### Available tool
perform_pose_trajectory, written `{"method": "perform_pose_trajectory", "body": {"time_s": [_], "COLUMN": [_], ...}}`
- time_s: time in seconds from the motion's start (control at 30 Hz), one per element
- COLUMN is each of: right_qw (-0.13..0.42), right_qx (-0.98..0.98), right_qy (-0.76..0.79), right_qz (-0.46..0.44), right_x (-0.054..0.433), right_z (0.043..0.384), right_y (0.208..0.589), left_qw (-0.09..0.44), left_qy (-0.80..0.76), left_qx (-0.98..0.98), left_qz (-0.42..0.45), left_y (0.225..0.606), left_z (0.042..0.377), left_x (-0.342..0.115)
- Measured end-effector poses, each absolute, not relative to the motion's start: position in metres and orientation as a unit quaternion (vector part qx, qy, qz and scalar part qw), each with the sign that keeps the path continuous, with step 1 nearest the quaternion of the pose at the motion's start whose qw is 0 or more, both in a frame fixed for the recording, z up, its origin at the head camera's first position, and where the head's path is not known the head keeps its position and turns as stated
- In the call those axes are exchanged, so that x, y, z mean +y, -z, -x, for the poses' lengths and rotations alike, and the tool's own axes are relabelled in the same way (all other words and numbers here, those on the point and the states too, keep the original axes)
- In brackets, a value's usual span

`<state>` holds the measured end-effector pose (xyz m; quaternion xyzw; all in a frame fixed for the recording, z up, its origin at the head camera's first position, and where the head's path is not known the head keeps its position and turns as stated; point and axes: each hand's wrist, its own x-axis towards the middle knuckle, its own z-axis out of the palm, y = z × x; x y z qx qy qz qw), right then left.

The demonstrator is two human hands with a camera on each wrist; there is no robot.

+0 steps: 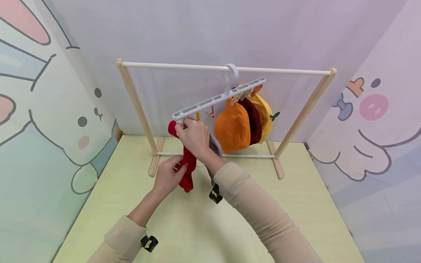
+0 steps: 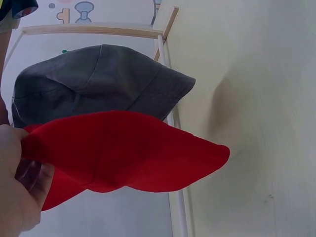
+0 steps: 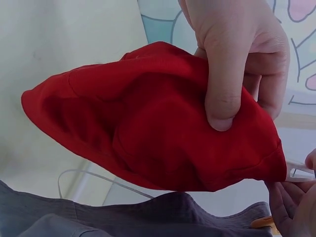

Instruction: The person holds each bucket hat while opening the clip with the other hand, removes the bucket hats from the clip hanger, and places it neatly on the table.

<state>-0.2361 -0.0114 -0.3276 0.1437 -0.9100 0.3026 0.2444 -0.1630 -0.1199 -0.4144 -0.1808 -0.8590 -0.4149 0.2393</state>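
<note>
My left hand (image 1: 169, 175) pinches a red bucket hat (image 1: 188, 168) between thumb and fingers; the hat hangs folded under the left end of a pale hanger (image 1: 200, 106). Up at that end, my right hand (image 1: 194, 137) pinches a whitish clip (image 3: 298, 171), which meets the hat's edge in the right wrist view. Whether the clip grips the cloth I cannot tell. Just behind the red hat hangs a grey hat (image 2: 98, 84), partly covered by my right hand in the head view. A yellow-orange clip (image 3: 261, 222) is at its edge.
An orange hat (image 1: 231, 128), a maroon hat (image 1: 255, 122) and a yellow hat (image 1: 265, 113) hang from the hanger's far half. A pink clip (image 1: 210, 111) dangles near its middle. The hanger hooks over the white rod (image 1: 184, 66) of a wooden-legged rack (image 1: 136, 106) on a pale table (image 1: 108, 193).
</note>
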Motion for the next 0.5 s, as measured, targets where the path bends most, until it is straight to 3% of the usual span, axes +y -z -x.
{"method": "perform_pose_trajectory", "body": {"time_s": [0.5], "right_qw": [0.247], "right_qx": [-0.912], "right_qy": [-0.297], "right_qz": [-0.136], "right_x": [-0.0126], "right_z": [0.2347], "right_y": [0.3276], "left_qw": [0.253], "left_qy": [0.418], "left_qx": [-0.852], "left_qz": [0.189], "left_y": [0.4197], "left_z": [0.1645], "left_x": [-0.1253]}}
